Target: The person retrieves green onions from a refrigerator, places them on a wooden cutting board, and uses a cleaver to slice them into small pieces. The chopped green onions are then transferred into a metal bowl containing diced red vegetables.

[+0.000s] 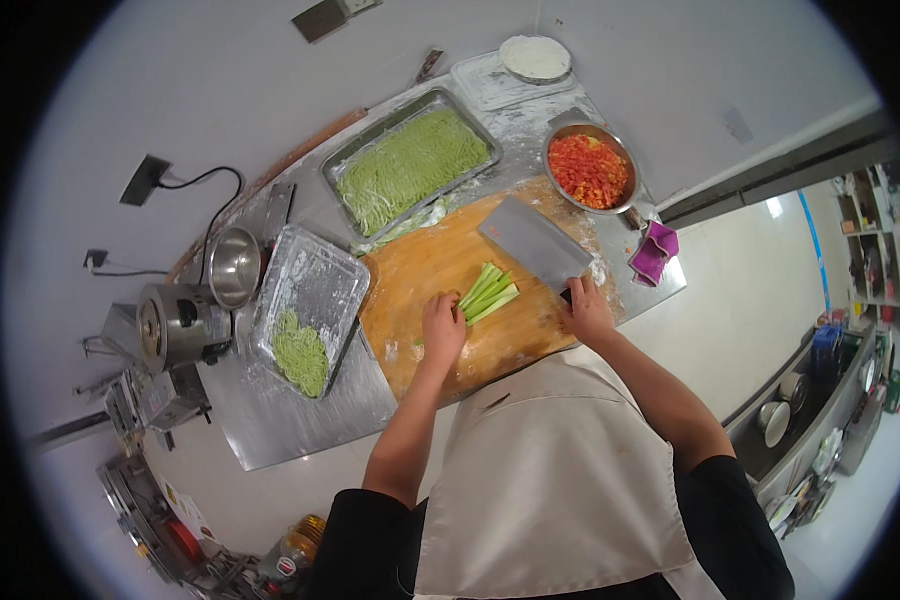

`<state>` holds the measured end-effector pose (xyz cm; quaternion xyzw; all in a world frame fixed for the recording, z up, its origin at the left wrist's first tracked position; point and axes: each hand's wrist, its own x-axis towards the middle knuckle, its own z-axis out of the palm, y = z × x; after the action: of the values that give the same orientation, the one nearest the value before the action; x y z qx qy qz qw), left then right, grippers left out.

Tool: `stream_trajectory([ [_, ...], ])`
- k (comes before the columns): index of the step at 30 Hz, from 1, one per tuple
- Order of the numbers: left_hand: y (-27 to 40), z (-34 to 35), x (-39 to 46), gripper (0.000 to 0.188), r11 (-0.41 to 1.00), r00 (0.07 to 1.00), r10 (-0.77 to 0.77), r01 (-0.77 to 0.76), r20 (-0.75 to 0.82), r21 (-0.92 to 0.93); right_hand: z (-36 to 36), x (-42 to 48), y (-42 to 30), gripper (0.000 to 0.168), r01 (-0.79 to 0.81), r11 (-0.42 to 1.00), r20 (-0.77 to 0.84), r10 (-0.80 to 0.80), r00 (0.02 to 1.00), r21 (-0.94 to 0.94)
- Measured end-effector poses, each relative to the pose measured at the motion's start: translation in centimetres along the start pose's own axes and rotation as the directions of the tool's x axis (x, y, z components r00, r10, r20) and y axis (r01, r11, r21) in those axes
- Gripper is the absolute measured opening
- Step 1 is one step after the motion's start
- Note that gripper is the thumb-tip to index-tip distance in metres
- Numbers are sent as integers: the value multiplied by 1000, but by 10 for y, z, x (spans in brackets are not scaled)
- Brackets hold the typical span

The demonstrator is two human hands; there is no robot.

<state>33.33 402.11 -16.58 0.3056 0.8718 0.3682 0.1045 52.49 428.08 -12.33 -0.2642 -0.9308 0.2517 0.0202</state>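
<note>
A bundle of cut green stalks [489, 292], which look like celery, lies on the wooden cutting board [412, 277]. My left hand [444, 321] grips the bundle at its left end, and the fingers hide that end. To the right, my right hand [589, 311] is closed around the dark handle of a wide cleaver [532, 240]. The blade lies flat over the board, pointing away from me to the upper left, beyond the stalks. A small gap separates the blade from the stalks.
A tray of green noodles [412, 169] stands behind the board; another tray [311, 266] with a small noodle heap sits left. At the right are a metal pan of chopped red food [589, 171] and a purple cloth-like holder [654, 253]. A steel bowl [235, 268] stands far left.
</note>
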Motion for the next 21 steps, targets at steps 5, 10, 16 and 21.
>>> stream_trajectory([
  [5, -7, -6, 11, 16, 998, 997, 66, -67, 45, 15, -21, -12, -19, 37, 1, 972, -52, 12, 999, 233],
  [10, -29, -6, 14, 12, 852, 951, -213, 292, 223, -434, -42, -19, -36, 26, -147, 915, 87, 123, 989, 375],
  [16, -33, -1, 14, 10, 847, 953, -213, 289, 215, -445, -31, -28, -29, 23, -76, 912, 65, 55, 996, 403],
  [21, -32, -3, 15, 14, 910, 952, -185, 259, 243, -323, -28, -21, -29, 22, -116, 921, 114, 78, 990, 372],
])
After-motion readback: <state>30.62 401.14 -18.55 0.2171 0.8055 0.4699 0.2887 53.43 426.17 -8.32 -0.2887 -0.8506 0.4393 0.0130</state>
